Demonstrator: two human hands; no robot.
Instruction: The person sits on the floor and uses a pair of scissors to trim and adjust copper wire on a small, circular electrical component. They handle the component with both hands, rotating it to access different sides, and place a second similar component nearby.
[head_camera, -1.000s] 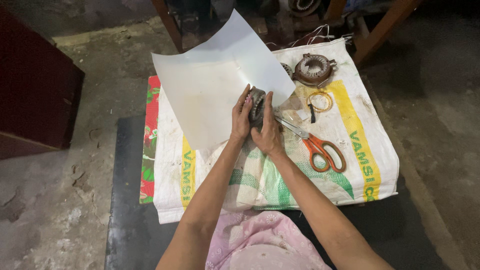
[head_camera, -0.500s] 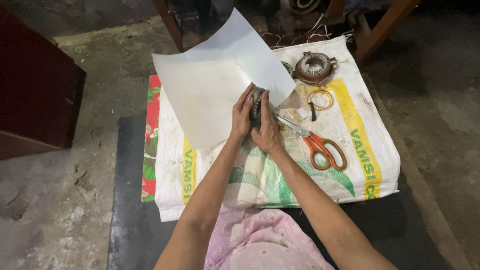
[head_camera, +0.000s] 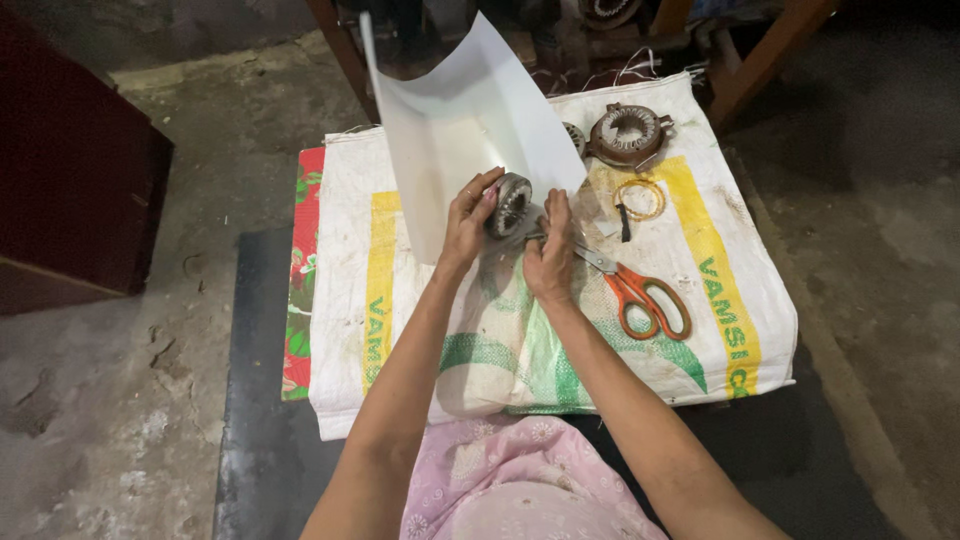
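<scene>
Your left hand pinches the stator and sheet; right hand fingers press together. Risk: sheet tears; scissors lie at 4 o'clock.

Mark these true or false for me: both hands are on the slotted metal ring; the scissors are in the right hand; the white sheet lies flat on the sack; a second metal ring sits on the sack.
1. Left hand and right hand hold the slotted metal ring. True.
2. The scissors are in the right hand. False: they lie on the woven sack.
3. The white sheet lies flat. False: it stands raised behind the ring.
4. A second metal ring sits on the sack. True.
</scene>
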